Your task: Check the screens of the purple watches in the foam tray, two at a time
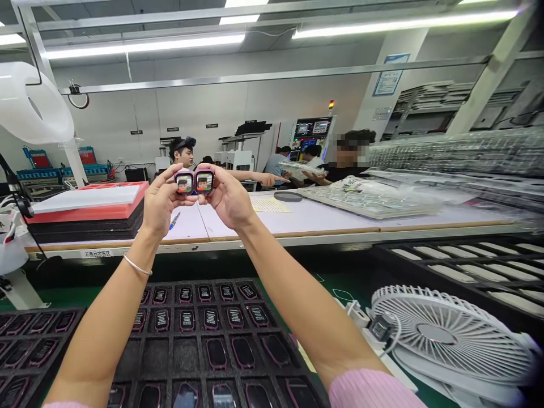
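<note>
Two lit devices, label “不良品放置区”

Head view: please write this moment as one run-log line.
left hand: holds left device | right hand: holds right device | state: both lit | black tray: below

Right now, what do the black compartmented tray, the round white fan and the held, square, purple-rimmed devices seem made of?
Black compartmented tray: probably matte foam; walls look grainy.
Round white fan: likely smooth plastic, given thin, even ribs.
Square, purple-rimmed devices: perhaps glossy glass faces, smooth and lit; rims unclear.
</note>
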Available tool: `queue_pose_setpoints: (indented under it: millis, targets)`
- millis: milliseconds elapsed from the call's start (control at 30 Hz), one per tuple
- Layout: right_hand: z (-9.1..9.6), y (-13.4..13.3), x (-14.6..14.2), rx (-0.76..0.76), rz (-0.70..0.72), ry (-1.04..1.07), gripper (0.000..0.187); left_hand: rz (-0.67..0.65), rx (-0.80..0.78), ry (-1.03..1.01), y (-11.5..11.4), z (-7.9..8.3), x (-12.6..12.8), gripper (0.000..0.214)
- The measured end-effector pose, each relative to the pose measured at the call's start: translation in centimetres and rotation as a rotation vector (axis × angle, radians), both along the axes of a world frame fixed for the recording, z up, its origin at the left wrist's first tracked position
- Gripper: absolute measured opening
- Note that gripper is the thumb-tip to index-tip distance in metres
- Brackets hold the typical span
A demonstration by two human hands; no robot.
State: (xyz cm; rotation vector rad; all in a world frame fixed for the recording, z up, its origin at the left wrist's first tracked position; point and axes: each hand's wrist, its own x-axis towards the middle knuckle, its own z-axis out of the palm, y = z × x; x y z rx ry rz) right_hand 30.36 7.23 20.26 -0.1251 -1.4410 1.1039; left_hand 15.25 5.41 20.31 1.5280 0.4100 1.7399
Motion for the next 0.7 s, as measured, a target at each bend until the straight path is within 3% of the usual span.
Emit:
queue_pose_setpoints:
  millis: [400,533,700]
  targets:
    - [-0.7,-0.7,0.1,0.008,0.009,-0.069,0.026,0.027,0.045,0.084,0.1,-1.4,-0.9,0.061]
    - [-0.9,-1.0,0.0,0.020,-0.033,-0.106,0.049,0.048,0.049,0.095,0.0,-1.6,-1.1,0.063]
    - [-1.1,-1.3,-0.1,0.043,-0.057,-0.131,0.054,0.050,0.075,0.107,-0.1,-1.6,-1.2,0.062]
